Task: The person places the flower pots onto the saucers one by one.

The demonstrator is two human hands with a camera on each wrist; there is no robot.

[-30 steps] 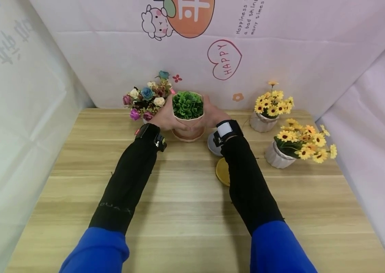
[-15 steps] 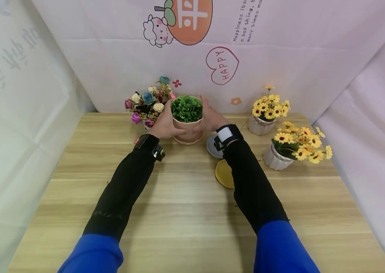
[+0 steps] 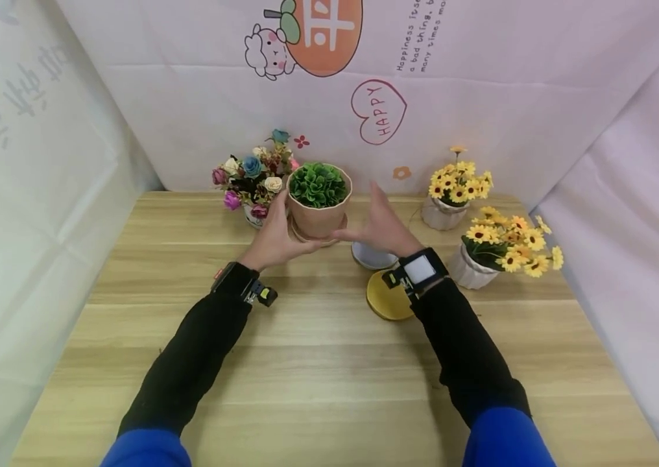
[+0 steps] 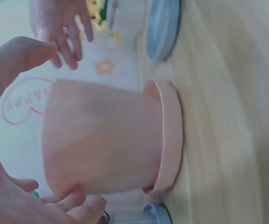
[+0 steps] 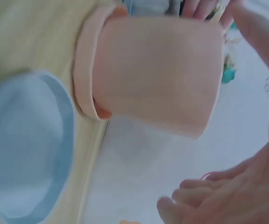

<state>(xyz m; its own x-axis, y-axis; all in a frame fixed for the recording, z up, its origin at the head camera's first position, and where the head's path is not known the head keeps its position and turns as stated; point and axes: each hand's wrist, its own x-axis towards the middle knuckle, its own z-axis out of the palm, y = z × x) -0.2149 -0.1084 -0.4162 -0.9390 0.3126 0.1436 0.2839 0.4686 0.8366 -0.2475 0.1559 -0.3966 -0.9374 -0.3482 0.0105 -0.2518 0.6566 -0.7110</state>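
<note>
A green leafy plant [image 3: 318, 184] fills a pale pink pot [image 3: 318, 220]. The pot stands upright in a matching pink saucer [image 4: 172, 135] on the table. My left hand [image 3: 275, 239] is around the pot's left side, its fingertips at the wall and its thumb held away from it in the left wrist view. To the right, my right hand [image 3: 383, 226] has its palm and fingers apart from the pot, fingers extended. In the right wrist view, a gap shows between these right fingers [image 5: 195, 191] and the pot.
Mixed roses [image 3: 252, 167] in a pot stand just left of the pink pot. A grey saucer [image 3: 373, 257] and a gold saucer [image 3: 386, 297] lie by my right wrist. Two white pots of yellow flowers [image 3: 460, 185] stand at the right. A printed cloth [image 3: 189, 117] hangs behind.
Both hands have loosened from the pink pot and drawn back slightly. My right hand has moved off it to the right; the left has shifted down and left. The pot still stands in its saucer.
</note>
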